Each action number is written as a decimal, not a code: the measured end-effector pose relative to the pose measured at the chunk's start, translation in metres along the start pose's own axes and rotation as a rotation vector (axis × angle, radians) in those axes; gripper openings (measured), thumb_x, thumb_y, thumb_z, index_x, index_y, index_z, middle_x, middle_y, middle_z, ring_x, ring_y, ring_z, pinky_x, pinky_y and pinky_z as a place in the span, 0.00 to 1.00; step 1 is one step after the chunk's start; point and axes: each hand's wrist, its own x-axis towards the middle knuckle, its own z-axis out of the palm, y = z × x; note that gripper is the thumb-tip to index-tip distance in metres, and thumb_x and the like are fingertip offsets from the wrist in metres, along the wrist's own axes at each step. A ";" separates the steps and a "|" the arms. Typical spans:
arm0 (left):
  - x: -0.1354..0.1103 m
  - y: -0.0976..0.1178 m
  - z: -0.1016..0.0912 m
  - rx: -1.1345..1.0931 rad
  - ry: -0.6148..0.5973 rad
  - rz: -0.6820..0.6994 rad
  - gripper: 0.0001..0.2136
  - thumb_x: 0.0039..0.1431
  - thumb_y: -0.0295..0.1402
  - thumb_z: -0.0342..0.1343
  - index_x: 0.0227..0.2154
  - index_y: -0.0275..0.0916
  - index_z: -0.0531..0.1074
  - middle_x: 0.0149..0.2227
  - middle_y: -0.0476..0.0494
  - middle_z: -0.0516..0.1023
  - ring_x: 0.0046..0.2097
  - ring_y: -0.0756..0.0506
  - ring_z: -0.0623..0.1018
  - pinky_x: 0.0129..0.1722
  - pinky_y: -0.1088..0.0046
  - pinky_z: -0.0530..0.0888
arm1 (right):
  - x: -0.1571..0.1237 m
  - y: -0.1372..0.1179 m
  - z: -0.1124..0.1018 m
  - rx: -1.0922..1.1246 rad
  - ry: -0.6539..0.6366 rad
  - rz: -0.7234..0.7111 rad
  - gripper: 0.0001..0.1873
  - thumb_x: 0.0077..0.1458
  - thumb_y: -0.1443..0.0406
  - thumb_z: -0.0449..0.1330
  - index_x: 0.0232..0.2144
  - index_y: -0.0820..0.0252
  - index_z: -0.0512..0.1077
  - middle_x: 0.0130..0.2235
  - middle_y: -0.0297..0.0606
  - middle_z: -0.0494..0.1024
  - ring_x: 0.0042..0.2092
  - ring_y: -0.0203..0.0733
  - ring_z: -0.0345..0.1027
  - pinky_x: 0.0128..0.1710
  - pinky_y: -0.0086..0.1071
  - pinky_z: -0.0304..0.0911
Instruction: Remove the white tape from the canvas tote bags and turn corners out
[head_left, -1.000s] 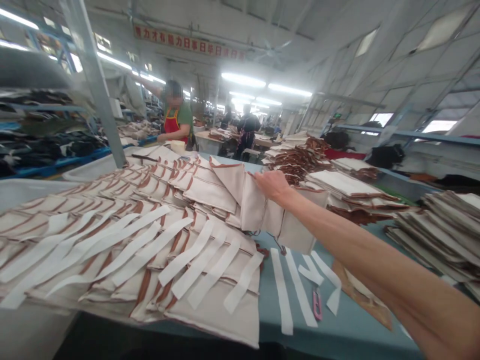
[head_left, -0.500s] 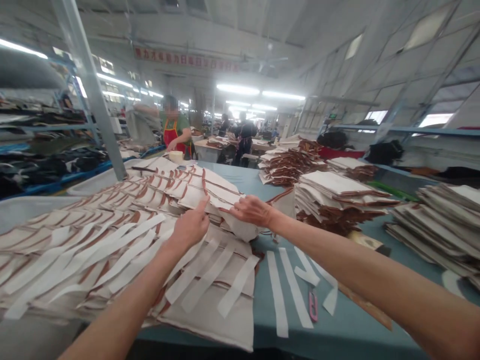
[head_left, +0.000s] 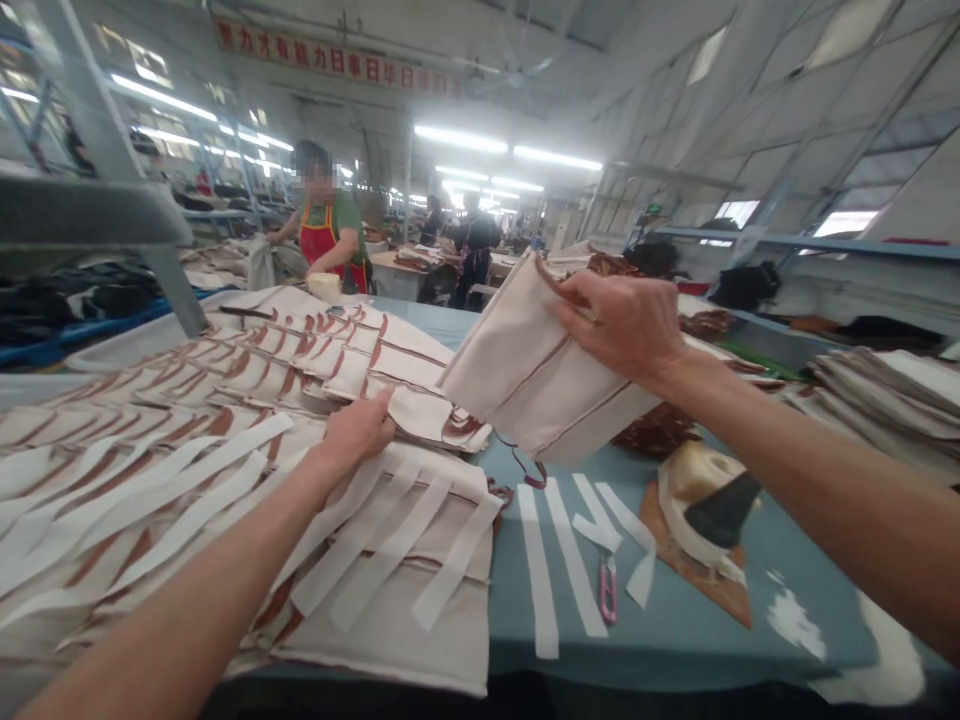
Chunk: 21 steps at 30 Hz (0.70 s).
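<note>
My right hand (head_left: 630, 325) is closed on the upper edge of a cream fabric panel (head_left: 536, 355) with brown seams, lifted and tilted above the table. A thin brown strip dangles under this panel. My left hand (head_left: 358, 430) rests on the overlapping rows of similar panels (head_left: 420, 405), its index finger stretched forward and the other fingers partly hidden. White strips (head_left: 390, 530) lie across the panels near my left forearm. More white strips (head_left: 574, 560) lie on the blue-green table (head_left: 517, 630), beside pink-handled thread snips (head_left: 607, 590).
An iron-like tool with a dark handle (head_left: 724, 510) stands on a brown board (head_left: 731, 590) at the right. Stacked panels (head_left: 885, 410) rise at the far right. A metal post (head_left: 161, 270) stands at the left. A person in a red apron (head_left: 322, 240) is beyond the table.
My right hand has lifted the cream panel off the pile and carried it up and to the right. My left hand stays on the pile. The view has shifted, uncovering the iron-like tool.
</note>
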 end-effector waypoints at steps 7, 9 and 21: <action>-0.067 0.051 -0.019 0.055 -0.189 0.105 0.18 0.60 0.40 0.69 0.49 0.36 0.83 0.29 0.43 0.84 0.40 0.33 0.84 0.50 0.54 0.76 | -0.023 -0.011 -0.106 0.621 -0.223 -0.006 0.25 0.65 0.46 0.61 0.26 0.58 0.71 0.26 0.29 0.69 0.27 0.33 0.63 0.29 0.29 0.57; -0.104 0.060 -0.026 -0.029 -0.282 0.158 0.27 0.62 0.53 0.63 0.55 0.38 0.81 0.39 0.38 0.89 0.45 0.32 0.85 0.50 0.57 0.77 | -0.047 -0.027 -0.132 0.719 -0.335 -0.031 0.26 0.65 0.47 0.62 0.24 0.58 0.70 0.25 0.28 0.68 0.25 0.32 0.61 0.26 0.28 0.54; -0.297 -0.003 -0.086 -0.124 -0.670 -0.093 0.19 0.58 0.52 0.67 0.47 0.49 0.86 0.47 0.45 0.89 0.55 0.31 0.84 0.54 0.61 0.83 | -0.254 -0.171 -0.112 0.935 -0.265 -0.030 0.20 0.75 0.60 0.56 0.29 0.59 0.73 0.24 0.31 0.76 0.23 0.33 0.66 0.26 0.29 0.54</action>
